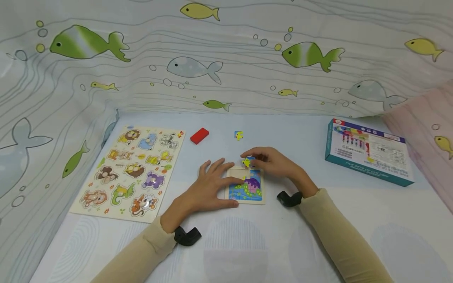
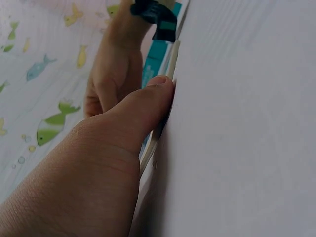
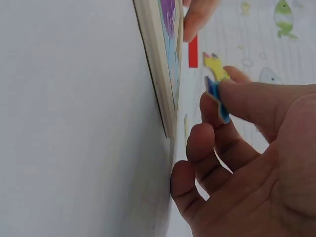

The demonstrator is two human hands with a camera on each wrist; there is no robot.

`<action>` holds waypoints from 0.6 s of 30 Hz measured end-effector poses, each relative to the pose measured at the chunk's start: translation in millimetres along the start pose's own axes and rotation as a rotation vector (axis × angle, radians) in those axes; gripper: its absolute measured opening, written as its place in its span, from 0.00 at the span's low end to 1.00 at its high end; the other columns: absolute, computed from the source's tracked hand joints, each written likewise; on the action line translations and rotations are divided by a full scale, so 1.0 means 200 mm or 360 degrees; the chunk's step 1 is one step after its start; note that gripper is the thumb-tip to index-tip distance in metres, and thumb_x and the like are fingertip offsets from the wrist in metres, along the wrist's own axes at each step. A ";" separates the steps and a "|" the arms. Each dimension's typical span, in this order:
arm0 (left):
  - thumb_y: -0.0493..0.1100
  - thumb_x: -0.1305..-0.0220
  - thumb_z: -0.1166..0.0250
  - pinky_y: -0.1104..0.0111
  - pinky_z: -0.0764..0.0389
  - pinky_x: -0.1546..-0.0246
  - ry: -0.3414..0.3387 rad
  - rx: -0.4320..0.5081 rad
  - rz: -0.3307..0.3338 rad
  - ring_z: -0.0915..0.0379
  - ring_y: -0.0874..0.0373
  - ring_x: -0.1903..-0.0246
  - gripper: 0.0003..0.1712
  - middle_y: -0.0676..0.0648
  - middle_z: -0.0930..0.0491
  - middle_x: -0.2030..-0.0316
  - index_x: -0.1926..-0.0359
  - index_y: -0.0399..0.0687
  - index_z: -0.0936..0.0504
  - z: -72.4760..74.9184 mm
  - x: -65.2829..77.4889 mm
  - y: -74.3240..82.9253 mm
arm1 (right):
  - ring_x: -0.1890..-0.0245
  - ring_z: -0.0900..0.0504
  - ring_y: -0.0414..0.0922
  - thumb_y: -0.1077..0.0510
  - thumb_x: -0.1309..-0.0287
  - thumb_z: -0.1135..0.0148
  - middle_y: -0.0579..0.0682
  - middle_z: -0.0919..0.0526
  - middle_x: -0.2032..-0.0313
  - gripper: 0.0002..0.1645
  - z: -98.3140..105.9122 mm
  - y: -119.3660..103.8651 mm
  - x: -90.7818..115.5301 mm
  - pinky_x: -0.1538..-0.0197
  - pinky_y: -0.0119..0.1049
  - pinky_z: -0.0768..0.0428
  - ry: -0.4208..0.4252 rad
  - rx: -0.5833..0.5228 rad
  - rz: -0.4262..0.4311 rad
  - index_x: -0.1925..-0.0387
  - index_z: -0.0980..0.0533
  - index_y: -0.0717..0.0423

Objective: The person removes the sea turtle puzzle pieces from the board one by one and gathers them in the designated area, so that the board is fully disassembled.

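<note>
At nine o'clock from the puzzle [image 1: 252, 188], with twelve pointing away from you, the animal board [image 1: 120, 173] lies flat on the worktop [image 1: 293, 243]. Your left hand [image 1: 209, 186] enters from nine o'clock, fingers spread and gripping nothing; its index finger extends over the puzzle, its thumb touching the near edge. The red block [image 1: 199, 136] lies between ten and eleven o'clock. The loose piece [image 1: 238, 135] lies at twelve, apart from the puzzle. Towards one o'clock, your right hand [image 1: 272, 161] pinches the held piece [image 1: 245, 162], blue and yellow, between thumb and fingers near the puzzle's far edge. The box [image 1: 368, 151] lies between two and three o'clock.
</note>
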State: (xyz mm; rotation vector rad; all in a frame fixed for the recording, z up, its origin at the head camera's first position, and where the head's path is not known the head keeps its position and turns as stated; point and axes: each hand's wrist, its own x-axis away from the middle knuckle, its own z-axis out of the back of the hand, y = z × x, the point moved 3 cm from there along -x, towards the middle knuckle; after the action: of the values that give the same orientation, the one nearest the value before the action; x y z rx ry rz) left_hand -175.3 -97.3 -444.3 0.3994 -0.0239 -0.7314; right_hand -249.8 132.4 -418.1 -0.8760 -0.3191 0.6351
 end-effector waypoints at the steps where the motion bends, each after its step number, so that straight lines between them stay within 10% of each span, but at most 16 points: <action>1: 0.75 0.43 0.35 0.35 0.57 0.27 0.0006 0.0000 0.0001 0.55 0.40 0.21 0.35 0.46 0.39 0.24 0.34 0.79 0.25 0.00 0.00 0.00 | 0.64 0.25 0.47 0.64 0.30 0.42 0.49 0.16 0.56 0.20 0.01 0.00 0.00 0.60 0.32 0.25 0.0029 0.0006 -0.0021 0.40 0.20 0.52; 18: 0.75 0.43 0.36 0.35 0.58 0.27 0.0003 0.0006 0.0016 0.55 0.41 0.21 0.35 0.47 0.40 0.23 0.34 0.81 0.25 -0.01 0.01 0.00 | 0.68 0.26 0.48 0.61 0.33 0.37 0.52 0.18 0.64 0.12 0.17 0.11 -0.08 0.65 0.33 0.27 0.0403 0.0085 -0.0171 0.49 0.17 0.52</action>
State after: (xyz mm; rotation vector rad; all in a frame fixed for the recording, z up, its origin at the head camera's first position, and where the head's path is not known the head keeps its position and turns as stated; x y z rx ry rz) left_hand -174.4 -97.6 -446.1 0.4034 -0.0253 -0.7211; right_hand -286.9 153.9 -414.2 -0.8711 -0.1195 0.4252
